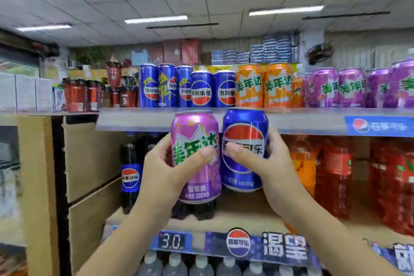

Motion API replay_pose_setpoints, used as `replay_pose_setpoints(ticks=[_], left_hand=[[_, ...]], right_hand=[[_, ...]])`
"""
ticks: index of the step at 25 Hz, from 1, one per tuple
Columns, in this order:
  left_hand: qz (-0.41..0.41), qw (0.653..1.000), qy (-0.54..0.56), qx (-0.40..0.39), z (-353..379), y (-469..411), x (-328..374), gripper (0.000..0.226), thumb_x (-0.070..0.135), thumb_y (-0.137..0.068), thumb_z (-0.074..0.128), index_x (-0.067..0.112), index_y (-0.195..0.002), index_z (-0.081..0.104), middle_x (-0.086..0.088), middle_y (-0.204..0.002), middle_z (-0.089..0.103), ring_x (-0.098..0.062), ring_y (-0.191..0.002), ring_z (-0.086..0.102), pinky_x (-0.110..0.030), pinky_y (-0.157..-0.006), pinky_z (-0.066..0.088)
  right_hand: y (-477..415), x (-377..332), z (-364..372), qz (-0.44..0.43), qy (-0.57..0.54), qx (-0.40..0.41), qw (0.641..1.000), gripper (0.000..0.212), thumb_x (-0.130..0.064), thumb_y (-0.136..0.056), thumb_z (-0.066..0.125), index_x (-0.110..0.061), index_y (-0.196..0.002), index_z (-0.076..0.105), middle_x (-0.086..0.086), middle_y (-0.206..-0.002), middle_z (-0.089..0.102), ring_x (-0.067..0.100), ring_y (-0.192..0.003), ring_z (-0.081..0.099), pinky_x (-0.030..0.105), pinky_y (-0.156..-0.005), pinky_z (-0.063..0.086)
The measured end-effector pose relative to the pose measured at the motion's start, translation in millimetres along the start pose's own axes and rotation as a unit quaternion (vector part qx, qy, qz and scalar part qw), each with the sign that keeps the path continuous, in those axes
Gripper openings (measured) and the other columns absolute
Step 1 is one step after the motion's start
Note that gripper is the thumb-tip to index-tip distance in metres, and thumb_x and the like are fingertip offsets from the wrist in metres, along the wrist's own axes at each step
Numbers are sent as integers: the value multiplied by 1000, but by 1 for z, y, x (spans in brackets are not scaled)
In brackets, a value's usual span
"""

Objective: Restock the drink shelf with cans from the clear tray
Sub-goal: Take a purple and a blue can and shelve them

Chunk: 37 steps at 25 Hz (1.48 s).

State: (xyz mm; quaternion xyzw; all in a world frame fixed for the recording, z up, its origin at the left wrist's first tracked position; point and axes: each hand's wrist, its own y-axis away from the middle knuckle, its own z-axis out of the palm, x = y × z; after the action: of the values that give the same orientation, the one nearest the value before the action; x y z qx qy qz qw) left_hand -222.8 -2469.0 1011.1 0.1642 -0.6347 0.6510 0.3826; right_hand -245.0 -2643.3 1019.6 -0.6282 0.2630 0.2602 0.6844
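My left hand grips a purple can with green lettering, held upright. My right hand grips a blue cola can, also upright. Both cans are side by side, almost touching, just below the front edge of the top shelf. On that shelf stand rows of blue cola cans, orange cans and purple cans. The clear tray is not in view.
Below the top shelf stand dark cola bottles at the left and orange and red bottles at the right. Cardboard boxes flank the left side. A lower rail carries a price tag, with bottle caps beneath.
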Motion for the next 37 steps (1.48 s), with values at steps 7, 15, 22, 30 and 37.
replay_pose_setpoints(ticks=[7, 15, 22, 30, 37], left_hand=[[8, 1000, -19, 21, -53, -32, 5, 38, 38, -50, 79, 27, -86, 74, -2, -77, 77, -15, -65, 72, -28, -55, 56], [3, 1000, -20, 4, -73, -30, 2, 39, 38, -52, 80, 27, -90, 74, -3, -82, 78, -17, -69, 74, -22, -56, 56], [2, 1000, -18, 5, -75, -33, -3, 42, 39, -52, 81, 27, -91, 73, -3, -82, 78, -18, -70, 75, -22, -56, 55], [4, 1000, -15, 1, -58, -38, -9, 41, 38, -53, 80, 24, -91, 73, -4, -81, 77, -17, -69, 73, -26, -57, 56], [50, 997, -54, -19, 3, -47, -8, 39, 45, -55, 78, 29, -90, 72, 3, -82, 78, -14, -71, 74, -20, -56, 55]], right_hand=[[-146, -19, 47, -11, 73, 11, 997, 62, -23, -67, 83, -14, -117, 48, 8, -108, 65, 21, -92, 68, 38, -78, 60], [-202, 13, 53, 53, 139, 24, 989, 61, -24, -63, 86, -19, -111, 48, -1, -100, 63, 18, -89, 65, 33, -70, 57], [-208, 28, 41, 72, 205, 35, 976, 67, -29, -60, 88, -15, -112, 49, -1, -100, 63, 21, -96, 64, 31, -72, 56], [-186, 21, 43, -38, 402, 33, 914, 78, -45, -66, 81, -12, -123, 38, 6, -111, 58, 18, -91, 57, 24, -68, 45], [-126, -35, -6, -220, 580, 68, 782, 19, -28, -87, 59, -11, -95, 61, 2, -87, 63, 19, -79, 57, 29, -61, 44]])
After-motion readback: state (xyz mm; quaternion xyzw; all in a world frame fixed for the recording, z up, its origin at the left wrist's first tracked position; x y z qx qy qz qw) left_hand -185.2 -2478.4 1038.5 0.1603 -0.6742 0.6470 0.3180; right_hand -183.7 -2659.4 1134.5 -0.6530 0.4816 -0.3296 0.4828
